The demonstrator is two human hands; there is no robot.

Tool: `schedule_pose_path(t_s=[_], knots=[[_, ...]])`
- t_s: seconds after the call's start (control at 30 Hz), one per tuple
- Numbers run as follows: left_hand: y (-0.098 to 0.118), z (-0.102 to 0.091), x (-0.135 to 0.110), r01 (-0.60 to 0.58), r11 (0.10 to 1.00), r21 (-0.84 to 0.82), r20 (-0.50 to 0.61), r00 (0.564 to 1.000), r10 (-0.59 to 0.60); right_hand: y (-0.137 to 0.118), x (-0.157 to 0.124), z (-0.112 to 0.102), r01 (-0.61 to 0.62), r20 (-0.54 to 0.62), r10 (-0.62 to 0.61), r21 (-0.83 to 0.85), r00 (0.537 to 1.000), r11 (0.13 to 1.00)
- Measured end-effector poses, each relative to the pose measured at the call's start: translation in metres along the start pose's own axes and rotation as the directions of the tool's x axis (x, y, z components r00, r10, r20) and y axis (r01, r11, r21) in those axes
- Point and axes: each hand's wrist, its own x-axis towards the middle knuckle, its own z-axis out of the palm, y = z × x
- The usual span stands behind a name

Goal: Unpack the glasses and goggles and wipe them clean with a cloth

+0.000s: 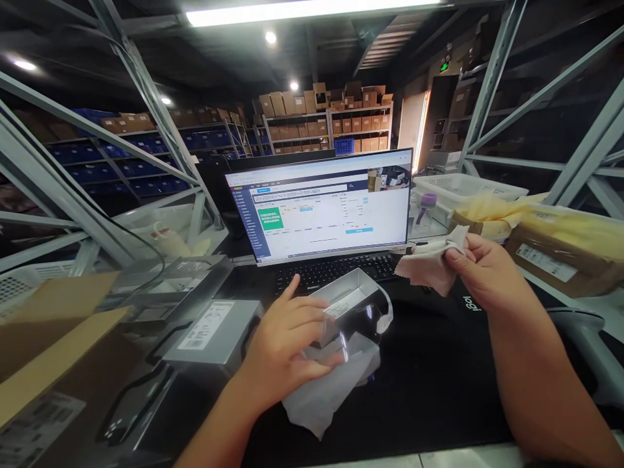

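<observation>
My left hand [287,341] grips a small open silver-grey box [348,299] held over the black desk mat [429,383]. A dark glossy item [363,322] and a clear plastic bag [326,390] hang from the same grip, the forefinger stretched toward the keyboard. My right hand [480,270] is raised to the right of the box. Its fingers pinch a small pale pinkish cloth [431,263].
A monitor [322,205] with a white web page stands behind a black keyboard [336,268]. Grey boxes [214,331] and brown cartons [49,338] lie at left. Cartons with yellow wrapping [550,247] and white baskets [463,188] sit at right. Metal shelving surrounds the desk.
</observation>
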Motion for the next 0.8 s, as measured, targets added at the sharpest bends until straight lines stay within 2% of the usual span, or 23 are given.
schedule_pose_path(t_s=[0.13, 0.2, 0.27, 0.3, 0.33, 0.37, 0.4, 0.43, 0.47, 0.5, 0.53, 0.67, 0.7, 0.8], knots=[[0.001, 0.000, 0.001, 0.002, 1.000, 0.015, 0.011, 1.000, -0.003, -0.006, -0.005, 0.009, 0.052, -0.098, -0.081, -0.274, 0.992, 0.960], [0.003, 0.002, 0.002, -0.008, 0.999, 0.032, 0.025, 1.000, 0.007, -0.010, -0.014, 0.025, 0.095, -0.146, -0.168, -0.406, 0.975, 0.909], [0.005, 0.004, 0.002, -0.033, 0.997, 0.068, 0.059, 0.998, 0.029, -0.016, -0.028, 0.046, 0.168, -0.139, -0.269, -0.495, 0.953, 0.853], [0.006, 0.006, 0.002, -0.051, 0.994, 0.092, 0.084, 0.996, 0.043, -0.021, -0.036, 0.056, 0.228, -0.075, -0.305, -0.504, 0.949, 0.833], [0.007, 0.007, 0.002, -0.066, 0.991, 0.119, 0.111, 0.992, 0.053, -0.026, -0.044, 0.064, 0.297, 0.051, -0.312, -0.486, 0.949, 0.822], [0.009, 0.008, 0.001, -0.081, 0.986, 0.145, 0.146, 0.987, 0.060, -0.032, -0.051, 0.070, 0.366, 0.224, -0.295, -0.433, 0.929, 0.824], [0.010, 0.010, 0.001, -0.093, 0.982, 0.165, 0.186, 0.981, 0.062, -0.037, -0.055, 0.073, 0.414, 0.411, -0.259, -0.350, 0.874, 0.840], [0.011, 0.011, 0.000, -0.102, 0.979, 0.176, 0.222, 0.973, 0.062, -0.042, -0.058, 0.072, 0.424, 0.569, -0.217, -0.260, 0.793, 0.867], [0.011, 0.012, 0.000, -0.108, 0.978, 0.176, 0.255, 0.965, 0.060, -0.045, -0.058, 0.069, 0.399, 0.679, -0.179, -0.182, 0.712, 0.899], [0.012, 0.013, -0.001, -0.111, 0.979, 0.172, 0.282, 0.958, 0.059, -0.046, -0.056, 0.065, 0.352, 0.746, -0.145, -0.127, 0.651, 0.927], [0.012, 0.014, -0.001, -0.115, 0.979, 0.170, 0.299, 0.952, 0.060, -0.045, -0.052, 0.060, 0.293, 0.781, -0.111, -0.096, 0.615, 0.951], [0.015, 0.018, -0.002, -0.136, 0.969, 0.208, 0.314, 0.947, 0.066, -0.035, -0.040, 0.054, 0.103, 0.848, 0.038, -0.108, 0.529, 0.989], [0.016, 0.019, -0.002, -0.139, 0.967, 0.215, 0.320, 0.945, 0.064, -0.033, -0.040, 0.056, 0.091, 0.847, 0.057, -0.123, 0.528, 0.988], [0.020, 0.022, -0.003, -0.156, 0.964, 0.215, 0.337, 0.938, 0.077, -0.034, -0.047, 0.065, 0.131, 0.816, 0.077, -0.184, 0.573, 0.974]])
